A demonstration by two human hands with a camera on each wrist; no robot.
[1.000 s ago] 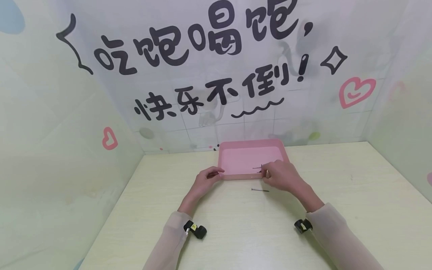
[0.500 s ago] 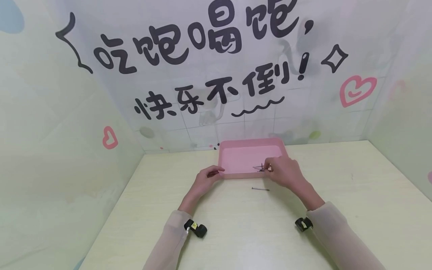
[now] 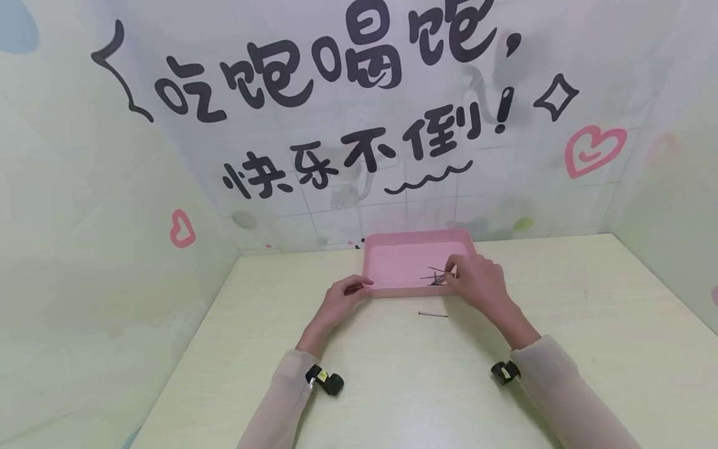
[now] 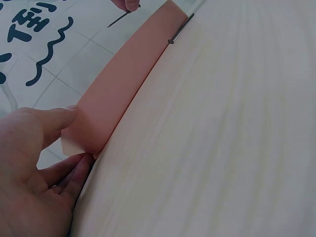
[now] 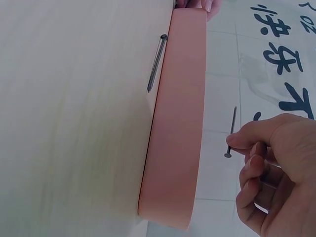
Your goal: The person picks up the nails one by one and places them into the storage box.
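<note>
A shallow pink tray [image 3: 412, 291] stands on the table against the back wall. At its front left corner my left hand [image 3: 343, 298] holds it, thumb at the rim and fingers low by the tabletop in the left wrist view. My right hand [image 3: 478, 282] pinches a nail [image 5: 232, 131] between thumb and forefinger, just above the tray's front right part. The held nail's head points down in the right wrist view. Beneath it, several nails [image 3: 435, 279] lie crossed in a small heap inside the tray. One loose nail [image 3: 433, 314] lies on the table, just in front of the tray.
The pale wooden table [image 3: 392, 380] stretches out in front of the tray. Behind it hangs a printed wall sheet [image 3: 314, 218] with large dark characters and pink hearts. More light sheeting encloses the left and right sides.
My right hand has lifted and shifted slightly right, bringing the pinched nail up clear of the heap. The left hand, the tray and the loose nail have stayed put.
</note>
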